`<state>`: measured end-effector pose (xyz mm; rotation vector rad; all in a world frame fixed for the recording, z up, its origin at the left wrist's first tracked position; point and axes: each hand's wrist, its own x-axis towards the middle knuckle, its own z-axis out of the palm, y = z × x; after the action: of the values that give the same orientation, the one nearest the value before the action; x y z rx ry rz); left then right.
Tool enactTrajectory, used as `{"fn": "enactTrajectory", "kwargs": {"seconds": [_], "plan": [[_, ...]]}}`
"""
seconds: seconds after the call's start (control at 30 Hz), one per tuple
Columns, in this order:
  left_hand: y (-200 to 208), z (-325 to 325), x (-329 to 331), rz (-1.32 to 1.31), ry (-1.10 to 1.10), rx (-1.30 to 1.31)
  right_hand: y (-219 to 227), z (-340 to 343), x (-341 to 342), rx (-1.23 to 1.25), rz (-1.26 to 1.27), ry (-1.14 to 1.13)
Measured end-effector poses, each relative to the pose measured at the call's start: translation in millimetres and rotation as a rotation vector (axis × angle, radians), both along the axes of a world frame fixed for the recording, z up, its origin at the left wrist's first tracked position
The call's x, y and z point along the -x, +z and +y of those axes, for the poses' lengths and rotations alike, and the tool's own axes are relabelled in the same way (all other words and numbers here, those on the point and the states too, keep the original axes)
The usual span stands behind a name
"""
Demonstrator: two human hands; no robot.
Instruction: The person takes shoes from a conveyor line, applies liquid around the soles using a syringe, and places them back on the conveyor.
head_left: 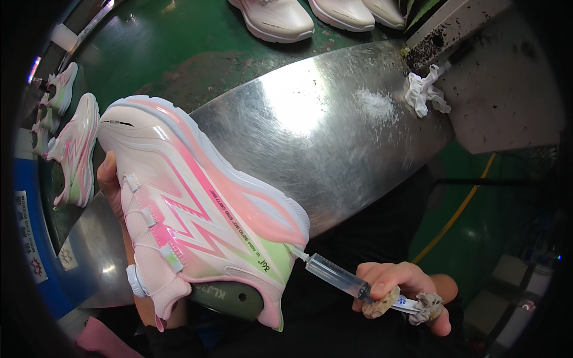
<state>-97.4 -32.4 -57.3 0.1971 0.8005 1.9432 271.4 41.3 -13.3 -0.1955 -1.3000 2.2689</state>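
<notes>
A pink, white and pale green running shoe [197, 191] is tilted on its side in front of me, its sole edge facing up and right. My left hand [110, 179] grips it from behind near the toe; most of that hand is hidden by the shoe. A dark green shoe last [230, 298] fills the shoe's opening. My right hand [406, 283] is closed around a clear plastic syringe [334, 274]. The syringe's thin tip meets the heel where upper and sole join. Brownish lumps of wrapping [428, 307] cover parts of the syringe's plunger end.
Beneath the shoe lies a shiny metal plate [268, 137] with a white powdery patch. A crumpled white cloth [427, 92] lies at its far right end. Pale shoes [277, 21] stand at the back on a green surface, and more pink-green shoes [77, 152] at the left.
</notes>
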Motion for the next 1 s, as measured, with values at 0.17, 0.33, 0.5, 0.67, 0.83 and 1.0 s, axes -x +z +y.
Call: {"fn": "enactTrajectory", "kwargs": {"seconds": [0.17,0.33,0.5,0.67,0.83,1.0], "plan": [[1,2,-13,0.095,0.039,0.034,-9,1,-7,0.008,-0.006,0.029],[15,-9,-43,0.41,0.083,0.01,-18,2,-11,0.008,0.035,0.06],[18,-15,-64,0.859,0.145,-0.051,-36,2,-17,0.052,0.067,0.047],[12,-77,-11,1.771,0.075,0.147,-46,4,-12,0.047,0.164,0.066],[25,-110,11,2.165,-0.036,0.089,-56,13,5,-0.134,0.182,0.047],[14,-117,-8,1.617,-0.033,0.221,-62,10,14,-0.167,0.183,0.003]]}}
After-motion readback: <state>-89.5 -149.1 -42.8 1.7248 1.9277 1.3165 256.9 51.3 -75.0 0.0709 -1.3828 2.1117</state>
